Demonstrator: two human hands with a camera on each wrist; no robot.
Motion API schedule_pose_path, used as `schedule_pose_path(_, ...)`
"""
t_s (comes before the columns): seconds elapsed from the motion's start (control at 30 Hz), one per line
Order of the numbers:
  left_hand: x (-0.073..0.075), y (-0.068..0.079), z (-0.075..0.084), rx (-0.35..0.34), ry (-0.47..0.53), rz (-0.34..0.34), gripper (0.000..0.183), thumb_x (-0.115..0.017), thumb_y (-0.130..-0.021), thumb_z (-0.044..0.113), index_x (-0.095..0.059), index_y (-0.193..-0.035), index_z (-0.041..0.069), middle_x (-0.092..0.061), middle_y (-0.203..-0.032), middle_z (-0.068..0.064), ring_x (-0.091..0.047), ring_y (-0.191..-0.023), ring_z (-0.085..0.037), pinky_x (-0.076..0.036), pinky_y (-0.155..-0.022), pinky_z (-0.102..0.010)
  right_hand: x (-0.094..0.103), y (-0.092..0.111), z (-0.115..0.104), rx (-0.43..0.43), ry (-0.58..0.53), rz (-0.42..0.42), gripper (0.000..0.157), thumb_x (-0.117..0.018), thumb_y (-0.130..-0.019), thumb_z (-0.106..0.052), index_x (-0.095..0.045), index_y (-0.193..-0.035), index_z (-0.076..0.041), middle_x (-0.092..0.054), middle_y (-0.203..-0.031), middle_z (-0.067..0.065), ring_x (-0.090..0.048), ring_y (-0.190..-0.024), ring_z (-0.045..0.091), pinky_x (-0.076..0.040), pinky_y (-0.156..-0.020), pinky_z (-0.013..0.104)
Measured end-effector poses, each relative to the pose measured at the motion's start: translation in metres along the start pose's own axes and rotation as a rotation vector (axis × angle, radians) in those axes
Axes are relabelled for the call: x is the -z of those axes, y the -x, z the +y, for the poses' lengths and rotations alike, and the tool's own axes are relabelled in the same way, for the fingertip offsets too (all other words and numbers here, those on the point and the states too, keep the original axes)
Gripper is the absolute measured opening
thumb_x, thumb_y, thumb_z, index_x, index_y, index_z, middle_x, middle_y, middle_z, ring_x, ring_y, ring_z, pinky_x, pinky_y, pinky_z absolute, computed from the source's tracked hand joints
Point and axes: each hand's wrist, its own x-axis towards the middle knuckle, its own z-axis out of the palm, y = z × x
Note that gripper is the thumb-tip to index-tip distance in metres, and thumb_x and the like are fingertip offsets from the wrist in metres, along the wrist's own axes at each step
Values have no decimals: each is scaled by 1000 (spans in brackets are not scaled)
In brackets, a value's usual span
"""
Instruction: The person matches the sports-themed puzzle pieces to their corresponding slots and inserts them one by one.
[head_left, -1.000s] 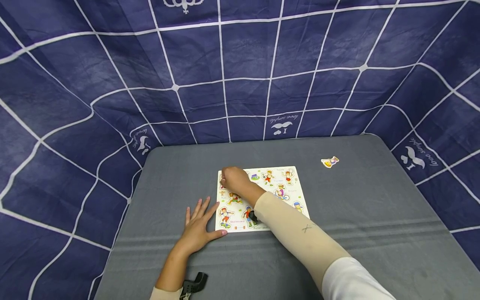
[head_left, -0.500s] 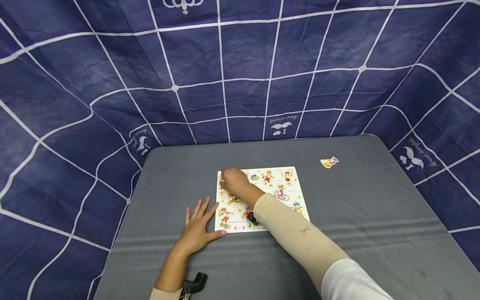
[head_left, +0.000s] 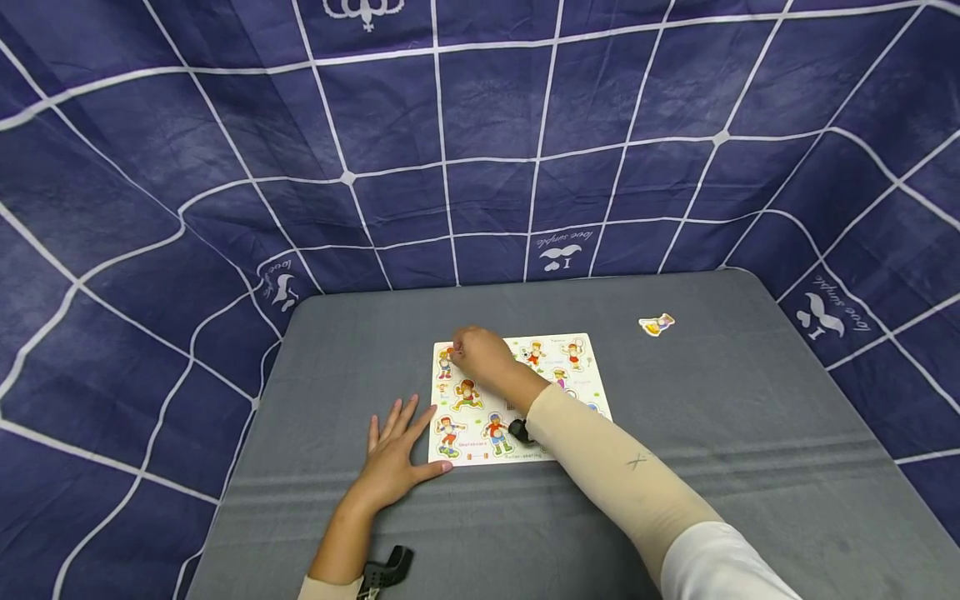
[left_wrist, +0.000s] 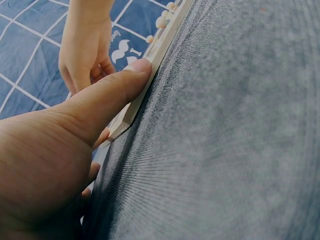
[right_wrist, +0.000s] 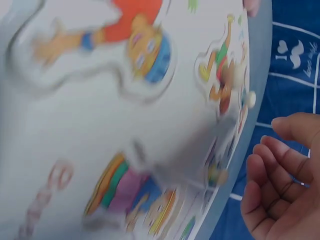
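A white knobbed puzzle board [head_left: 590,393] with sports figures lies on the grey table. My left hand [head_left: 395,465] is spread flat at its left side, and in the left wrist view the thumb [left_wrist: 131,75] rests against the board's edge. Over the upper left of the board hovers my right hand [head_left: 483,358]. Its fingers [right_wrist: 265,170] are loosely curled with the thumb apart, and nothing shows between them in the right wrist view. Just left of that hand, a figure piece [head_left: 445,363] sits in the top left corner. Several wooden knobs [right_wrist: 248,99] stand up from the board.
A loose puzzle piece [head_left: 656,324] lies on the table [head_left: 735,375], right of and beyond the board. A blue curtain [head_left: 495,192] with white lines encloses the back and sides. A black wrist device [head_left: 387,569] is strapped to the left forearm.
My right hand has moved a little to the right, away from the top left corner, letting go of the figure piece there, which now shows. The left hand has stayed in place.
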Motion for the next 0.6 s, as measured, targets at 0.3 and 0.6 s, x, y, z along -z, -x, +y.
schedule_pose_path(0.3, 1, -1, 0, 26, -5, -31, 100, -81, -77, 60, -34, -159, 29, -15, -171, -8, -4, -159, -37, 9, -122, -67, 12, 6, 23, -16, -24, 75, 14, -62, -98, -24, -70, -98, -12, -69, -103, 5, -63, -90, 21, -54, -82, 36)
schedule_pose_path(0.6, 1, 0, 1, 29, 0, -30, 100, -81, -76, 60, -34, -159, 30, -15, -171, -7, -4, -159, -36, 10, -122, -65, 23, 21, 45, -30, -57, 112, 13, -60, -99, -21, -68, -96, -12, -65, -94, 3, -58, -81, 18, -50, -73, 33)
